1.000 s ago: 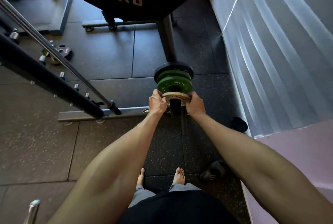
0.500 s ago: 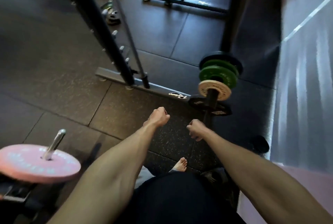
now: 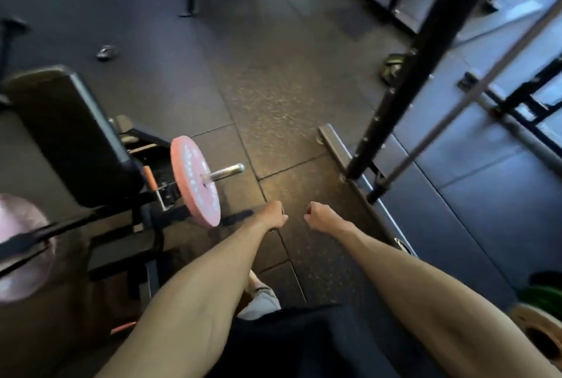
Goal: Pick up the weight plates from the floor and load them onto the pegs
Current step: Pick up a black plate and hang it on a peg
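Note:
My left hand (image 3: 275, 216) and my right hand (image 3: 319, 216) hang low in the middle, both curled into loose fists with nothing in them. A pink plate (image 3: 194, 186) sits on a steel peg (image 3: 226, 171) just left of my left hand. At the lower right edge the tan plate (image 3: 544, 332) and a green plate (image 3: 541, 292) on their peg are partly cut off. A small dark plate (image 3: 107, 51) lies on the floor far left. Green and dark plates (image 3: 392, 65) lie on the floor behind the rack upright.
A black padded bench (image 3: 67, 134) fills the left side. The black rack upright (image 3: 404, 73) and its grey base rail (image 3: 343, 152) stand to the right, with a slanted steel bar (image 3: 462, 103) beside it. Another blurred pink plate (image 3: 21, 250) sits at the left edge. More frames stand at the back.
My hands let go of the tan plate on the peg and pulled back. My view has swung left, so the loaded peg moved to the lower right edge and the bench came into view.

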A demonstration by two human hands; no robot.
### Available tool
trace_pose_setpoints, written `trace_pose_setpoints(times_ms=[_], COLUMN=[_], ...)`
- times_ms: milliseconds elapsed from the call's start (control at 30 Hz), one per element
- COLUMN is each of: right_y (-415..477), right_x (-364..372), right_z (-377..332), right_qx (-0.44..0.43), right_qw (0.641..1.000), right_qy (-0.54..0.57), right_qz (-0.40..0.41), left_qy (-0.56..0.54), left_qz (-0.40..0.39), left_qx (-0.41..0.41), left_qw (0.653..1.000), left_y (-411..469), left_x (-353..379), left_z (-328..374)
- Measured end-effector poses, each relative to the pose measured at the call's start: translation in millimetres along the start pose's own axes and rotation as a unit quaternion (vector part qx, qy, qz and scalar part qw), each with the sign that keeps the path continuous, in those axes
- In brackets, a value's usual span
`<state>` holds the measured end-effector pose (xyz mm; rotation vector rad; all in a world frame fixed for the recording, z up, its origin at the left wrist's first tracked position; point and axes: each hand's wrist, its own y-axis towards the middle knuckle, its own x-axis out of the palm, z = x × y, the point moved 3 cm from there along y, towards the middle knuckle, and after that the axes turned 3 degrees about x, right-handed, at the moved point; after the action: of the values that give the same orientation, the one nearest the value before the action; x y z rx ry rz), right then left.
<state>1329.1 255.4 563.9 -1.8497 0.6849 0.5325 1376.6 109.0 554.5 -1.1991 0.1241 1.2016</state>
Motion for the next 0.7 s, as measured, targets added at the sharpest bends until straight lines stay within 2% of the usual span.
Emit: trace_pose_setpoints(times_ms=[233, 367, 700], right_y=[65, 95, 201], right_x=[-9, -5, 8], right_z=[-137, -211, -355], right_qx=[-0.064, -0.099, -0.169], right_qw=[0.992, 0.981, 0.933], right_qy=[-0.109, -0.162, -0.301], right_qz=[-0.018, -0.037, -0.103], left_qy=[-0.097, -0.141, -0.208], left_qz=[0.039, 0.052, 0.103], left_qx=[-0.022, -0.062, -0.154], left_qw=[0.994, 0.987, 0.96], left_y=[46, 74, 114], left_x=[-90, -140, -222], left_z=[-91, -143, -248])
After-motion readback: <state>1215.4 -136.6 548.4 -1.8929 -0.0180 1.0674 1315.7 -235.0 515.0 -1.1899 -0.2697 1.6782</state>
